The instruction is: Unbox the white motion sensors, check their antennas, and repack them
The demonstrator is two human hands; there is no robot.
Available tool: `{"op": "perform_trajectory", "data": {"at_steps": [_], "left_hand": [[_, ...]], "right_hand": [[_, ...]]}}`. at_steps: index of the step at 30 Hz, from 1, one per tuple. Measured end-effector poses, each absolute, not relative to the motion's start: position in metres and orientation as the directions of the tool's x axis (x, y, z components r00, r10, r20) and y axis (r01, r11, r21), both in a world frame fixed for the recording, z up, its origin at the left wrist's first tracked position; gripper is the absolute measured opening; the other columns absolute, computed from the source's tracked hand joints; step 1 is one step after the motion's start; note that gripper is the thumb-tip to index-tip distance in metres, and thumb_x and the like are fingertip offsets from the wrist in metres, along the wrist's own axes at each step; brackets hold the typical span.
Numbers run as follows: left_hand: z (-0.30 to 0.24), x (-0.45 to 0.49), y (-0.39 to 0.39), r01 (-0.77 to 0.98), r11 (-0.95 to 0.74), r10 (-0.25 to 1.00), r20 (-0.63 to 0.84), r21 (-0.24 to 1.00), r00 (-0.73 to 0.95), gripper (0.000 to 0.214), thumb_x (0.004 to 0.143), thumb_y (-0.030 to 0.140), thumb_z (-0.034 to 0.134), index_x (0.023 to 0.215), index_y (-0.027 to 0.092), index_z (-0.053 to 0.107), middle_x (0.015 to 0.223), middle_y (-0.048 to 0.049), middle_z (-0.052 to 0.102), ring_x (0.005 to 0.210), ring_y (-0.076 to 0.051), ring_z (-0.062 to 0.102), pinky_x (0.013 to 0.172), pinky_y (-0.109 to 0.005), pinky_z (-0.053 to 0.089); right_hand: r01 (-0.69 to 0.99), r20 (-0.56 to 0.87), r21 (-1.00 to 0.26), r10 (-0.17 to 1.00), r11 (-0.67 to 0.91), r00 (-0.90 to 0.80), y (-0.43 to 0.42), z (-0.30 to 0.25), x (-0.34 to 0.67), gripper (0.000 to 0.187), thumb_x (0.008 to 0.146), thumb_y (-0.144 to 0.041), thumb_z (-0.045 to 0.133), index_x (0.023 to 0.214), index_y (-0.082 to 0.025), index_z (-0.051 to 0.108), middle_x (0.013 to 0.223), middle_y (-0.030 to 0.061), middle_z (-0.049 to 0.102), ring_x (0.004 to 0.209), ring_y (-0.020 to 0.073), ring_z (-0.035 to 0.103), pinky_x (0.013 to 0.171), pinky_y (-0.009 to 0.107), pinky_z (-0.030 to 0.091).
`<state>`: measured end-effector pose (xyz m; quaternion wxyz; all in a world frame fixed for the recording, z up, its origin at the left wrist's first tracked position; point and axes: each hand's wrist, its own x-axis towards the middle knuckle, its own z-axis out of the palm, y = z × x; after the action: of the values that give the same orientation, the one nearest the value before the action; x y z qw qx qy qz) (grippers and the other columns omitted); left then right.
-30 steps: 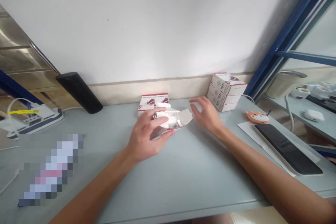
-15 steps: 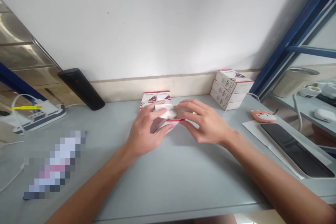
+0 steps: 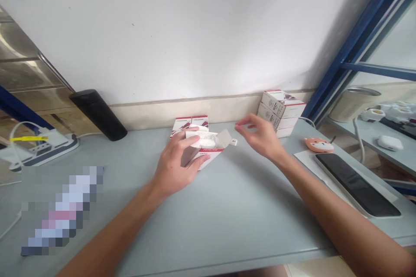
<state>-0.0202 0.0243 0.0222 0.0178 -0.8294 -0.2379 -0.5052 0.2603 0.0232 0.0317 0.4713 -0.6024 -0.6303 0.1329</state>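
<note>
My left hand (image 3: pixel 175 162) is wrapped round a small white and red cardboard box (image 3: pixel 211 153), thumb on the near side and fingers over the far side. The box is open at the top, with its flaps (image 3: pixel 224 138) standing up and out. Inside sits something white (image 3: pixel 206 140) that I cannot make out. To the right of the box, apart from it, my right hand (image 3: pixel 261 136) hovers over the table. Its fingers are curled, thumb and forefinger tips close together, and nothing shows between them.
Closed boxes (image 3: pixel 199 120) lie behind the held one by the wall; a stack of similar boxes (image 3: pixel 281 112) stands at right. A black cylinder (image 3: pixel 99 114) and a power strip (image 3: pixel 45 151) are at left, a phone (image 3: pixel 357 184) and an orange animal-faced item (image 3: pixel 318 144) at right.
My right hand has let go of the box's top and moved right and slightly up. The flaps and white contents now show more. My left hand keeps its hold.
</note>
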Motion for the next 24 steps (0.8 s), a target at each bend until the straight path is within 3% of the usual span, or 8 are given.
{"op": "perform_trajectory", "data": {"at_steps": [3, 7, 10, 12, 14, 18, 24], "left_hand": [[0.023, -0.02, 0.023, 0.423, -0.887, 0.354, 0.859, 0.184, 0.369, 0.053, 0.087, 0.015, 0.082, 0.131, 0.026, 0.055, 0.126, -0.011, 0.068, 0.126, -0.03, 0.07, 0.1, -0.047, 0.061], [0.023, -0.018, 0.021, 0.423, -0.891, 0.34, 0.858, 0.163, 0.385, 0.052, 0.087, 0.015, 0.082, 0.13, 0.026, 0.054, 0.131, -0.0124, 0.067, 0.127, -0.031, 0.07, 0.1, -0.047, 0.061], [0.024, -0.017, 0.019, 0.411, -0.898, 0.334, 0.849, 0.155, 0.41, 0.053, 0.088, 0.015, 0.081, 0.132, 0.026, 0.054, 0.134, -0.0144, 0.067, 0.131, -0.032, 0.067, 0.103, -0.049, 0.06], [0.025, -0.016, 0.018, 0.422, -0.893, 0.345, 0.84, 0.156, 0.419, 0.053, 0.089, 0.015, 0.081, 0.133, 0.026, 0.054, 0.135, -0.015, 0.066, 0.131, -0.032, 0.067, 0.103, -0.05, 0.06], [0.026, -0.015, 0.017, 0.432, -0.892, 0.334, 0.839, 0.133, 0.429, 0.051, 0.09, 0.016, 0.08, 0.132, 0.026, 0.053, 0.133, -0.0147, 0.067, 0.129, -0.031, 0.068, 0.102, -0.049, 0.061], [0.029, -0.012, 0.016, 0.468, -0.883, 0.253, 0.863, 0.023, 0.437, 0.052, 0.089, 0.019, 0.081, 0.131, 0.027, 0.052, 0.129, -0.0135, 0.066, 0.126, -0.03, 0.069, 0.099, -0.046, 0.062], [0.022, 0.007, 0.003, 0.553, -0.829, 0.192, 0.888, -0.081, 0.418, 0.047, 0.086, 0.013, 0.082, 0.125, 0.026, 0.061, 0.132, -0.0149, 0.065, 0.115, -0.028, 0.071, 0.092, -0.041, 0.063]], "right_hand": [[0.84, 0.251, -0.543, 0.959, 0.026, 0.133, 0.035, 0.011, 0.266, 0.008, 0.093, -0.03, 0.068, 0.094, -0.025, 0.074, 0.091, 0.0061, 0.076, 0.085, 0.0259, 0.069, 0.075, 0.035, 0.046], [0.857, 0.226, -0.513, 0.971, 0.051, 0.077, 0.037, 0.001, 0.264, 0.008, 0.093, -0.025, 0.065, 0.092, -0.024, 0.072, 0.101, 0.0076, 0.076, 0.094, 0.0267, 0.068, 0.076, 0.035, 0.046], [0.825, 0.368, -0.547, 0.926, 0.145, 0.08, 0.028, 0.017, 0.259, 0.01, 0.097, -0.026, 0.061, 0.097, -0.025, 0.07, 0.114, 0.0076, 0.072, 0.104, 0.0263, 0.068, 0.085, 0.037, 0.049], [0.752, 0.58, -0.561, 0.812, 0.346, 0.059, 0.017, 0.034, 0.254, 0.01, 0.099, -0.027, 0.059, 0.101, -0.025, 0.069, 0.114, 0.0072, 0.07, 0.104, 0.0246, 0.067, 0.091, 0.038, 0.051], [0.682, 0.736, -0.481, 0.676, 0.551, -0.026, 0.005, 0.049, 0.247, 0.009, 0.1, -0.028, 0.061, 0.101, -0.025, 0.069, 0.113, 0.0071, 0.069, 0.107, 0.0248, 0.065, 0.096, 0.041, 0.052], [0.756, 0.717, -0.32, 0.668, 0.57, -0.2, -0.01, 0.056, 0.232, 0.01, 0.097, -0.029, 0.067, 0.097, -0.026, 0.076, 0.115, 0.0084, 0.068, 0.11, 0.0289, 0.06, 0.095, 0.047, 0.051], [0.693, 0.589, -0.5, 0.791, 0.519, -0.167, -0.004, 0.043, 0.228, 0.016, 0.1, -0.035, 0.068, 0.109, -0.03, 0.081, 0.122, 0.0078, 0.069, 0.117, 0.0295, 0.06, 0.101, 0.049, 0.053]]}}
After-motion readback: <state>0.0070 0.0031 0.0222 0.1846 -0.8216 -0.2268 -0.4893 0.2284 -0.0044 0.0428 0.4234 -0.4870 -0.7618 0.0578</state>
